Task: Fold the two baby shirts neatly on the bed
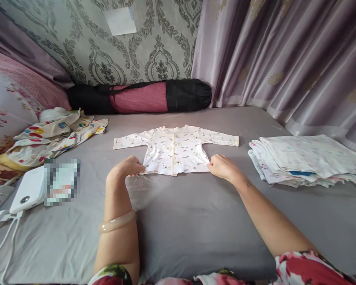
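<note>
A small white printed baby shirt lies flat on the grey bed sheet, sleeves spread out to both sides. My left hand pinches the shirt's lower left hem corner. My right hand pinches the lower right hem corner. Both hands have their fingers closed on the fabric. A pale bangle sits on my left forearm.
A stack of folded baby clothes lies at the right. A heap of colourful printed clothes lies at the left. A white power bank with cables sits at the left edge. A black and pink rolled bag lies along the wall. Curtains hang at the right.
</note>
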A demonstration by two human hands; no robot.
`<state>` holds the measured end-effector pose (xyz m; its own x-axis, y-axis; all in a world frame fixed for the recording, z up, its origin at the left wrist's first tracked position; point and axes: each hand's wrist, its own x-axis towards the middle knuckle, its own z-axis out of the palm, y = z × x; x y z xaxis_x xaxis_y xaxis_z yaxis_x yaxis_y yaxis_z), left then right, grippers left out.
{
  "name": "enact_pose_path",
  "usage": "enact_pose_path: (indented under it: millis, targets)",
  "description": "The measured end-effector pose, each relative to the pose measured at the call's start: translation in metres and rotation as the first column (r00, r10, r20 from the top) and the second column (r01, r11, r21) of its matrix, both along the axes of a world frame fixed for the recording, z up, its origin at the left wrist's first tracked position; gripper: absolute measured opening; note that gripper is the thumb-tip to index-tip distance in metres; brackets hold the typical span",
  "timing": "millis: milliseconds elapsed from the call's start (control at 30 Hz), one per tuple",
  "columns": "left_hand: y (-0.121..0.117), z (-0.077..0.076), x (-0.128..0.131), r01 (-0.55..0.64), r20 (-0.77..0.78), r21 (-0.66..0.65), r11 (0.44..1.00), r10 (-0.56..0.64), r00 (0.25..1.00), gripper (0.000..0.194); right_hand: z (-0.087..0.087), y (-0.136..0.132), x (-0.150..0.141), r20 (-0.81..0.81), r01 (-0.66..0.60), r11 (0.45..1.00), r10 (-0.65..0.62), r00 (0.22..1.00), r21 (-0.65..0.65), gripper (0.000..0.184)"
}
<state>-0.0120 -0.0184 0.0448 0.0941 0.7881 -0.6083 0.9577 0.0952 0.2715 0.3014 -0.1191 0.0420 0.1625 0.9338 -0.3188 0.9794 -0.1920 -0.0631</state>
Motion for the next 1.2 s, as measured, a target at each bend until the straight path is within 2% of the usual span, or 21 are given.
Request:
enact_pose_path:
  millis: [300, 467, 667, 767, 833, 933, 1033, 1133, 1200]
  targets:
    - [-0.003, 0.001, -0.002, -0.002, 0.018, 0.002, 1.0, 0.002, 1.0, 0.008, -0.001, 0.005, 0.007, -0.092, 0.077, 0.996, -0.08, 0.992, -0.041, 0.026]
    - [-0.002, -0.001, -0.007, 0.017, 0.01, -0.002, 1.0, -0.017, 1.0, 0.008, 0.005, 0.006, 0.019, -0.075, 0.091, 0.993, -0.097, 0.992, -0.079, 0.025]
    - [0.0, -0.003, -0.01, 0.005, 0.002, -0.001, 1.0, -0.005, 1.0, 0.008, 0.009, 0.003, 0.013, -0.031, 0.075, 0.993, -0.078, 0.996, -0.089, 0.027]
    - [0.0, 0.001, -0.011, -0.022, -0.013, 0.058, 0.998, 0.022, 1.0, 0.012, 0.008, 0.0, 0.012, -0.052, 0.044, 0.998, -0.047, 0.998, -0.046, 0.022]
    - [-0.002, 0.006, -0.007, -0.042, -0.043, 0.173, 0.984, 0.05, 0.998, 0.013, 0.005, 0.003, 0.014, -0.086, 0.058, 0.998, -0.055, 0.995, 0.038, 0.023]
    - [-0.006, 0.011, 0.017, 0.009, -0.034, 0.391, 0.92, 0.005, 0.999, 0.013, -0.003, 0.017, 0.017, -0.106, 0.066, 0.973, -0.043, 0.993, 0.223, 0.027]
    - [-0.014, 0.005, 0.058, 0.159, 0.074, 0.513, 0.844, -0.228, 0.971, 0.02, -0.015, 0.041, 0.02, -0.034, -0.048, 0.924, 0.066, 0.997, 0.379, 0.029]
    - [-0.025, -0.015, 0.099, 0.362, 0.084, 0.604, 0.71, -0.509, 0.857, 0.025, -0.027, 0.063, 0.023, 0.073, -0.172, 0.896, 0.156, 0.985, 0.41, 0.035]
    - [-0.031, -0.033, 0.117, 0.402, 0.057, 0.667, 0.627, -0.581, 0.812, 0.026, -0.032, 0.072, 0.026, 0.125, -0.234, 0.885, 0.2, 0.972, 0.403, 0.036]
